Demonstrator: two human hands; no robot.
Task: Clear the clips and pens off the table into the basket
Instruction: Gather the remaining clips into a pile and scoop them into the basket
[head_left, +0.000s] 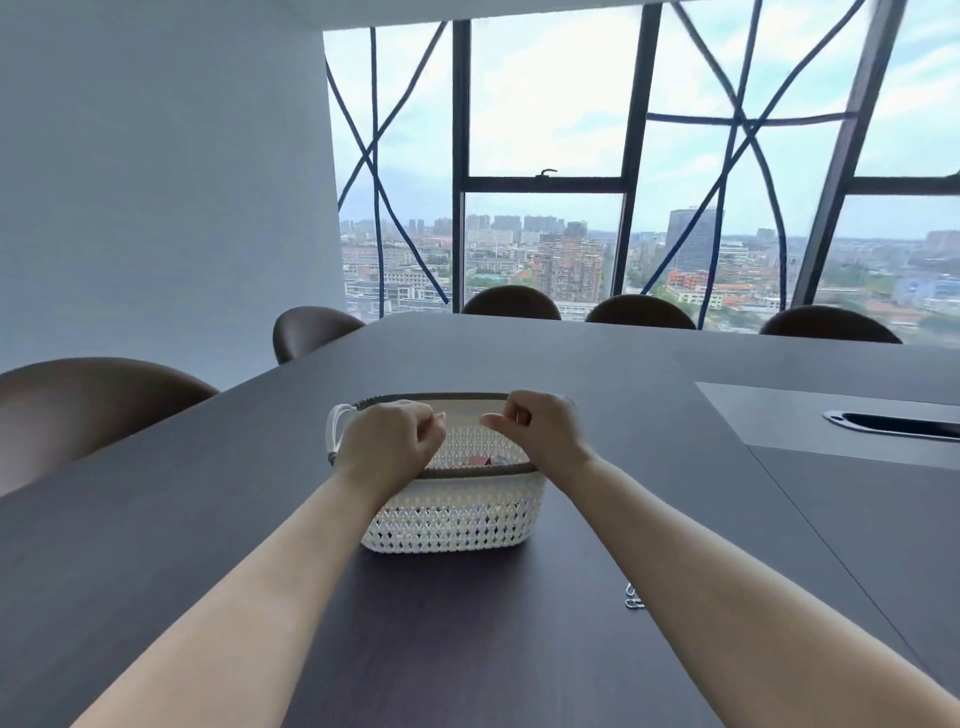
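Note:
A white lattice basket (457, 519) with a grey rim stands on the dark table, just ahead of me. Both hands hover over its opening. My left hand (387, 441) is curled, fingers loosely closed, above the left part of the rim. Over the right part, my right hand (540, 431) is curled too, its thumb and fingers pinched together; nothing shows in either hand. Inside the basket a few small coloured items (485, 460) show between my hands. Silver paper clips (634, 597) lie on the table beside my right forearm, partly hidden by it.
The dark table (260, 519) stretches ahead, with a grey inset panel and cable slot (893, 423) at the right. Brown chairs (93, 400) line the left and far sides. Large windows stand behind the far chairs.

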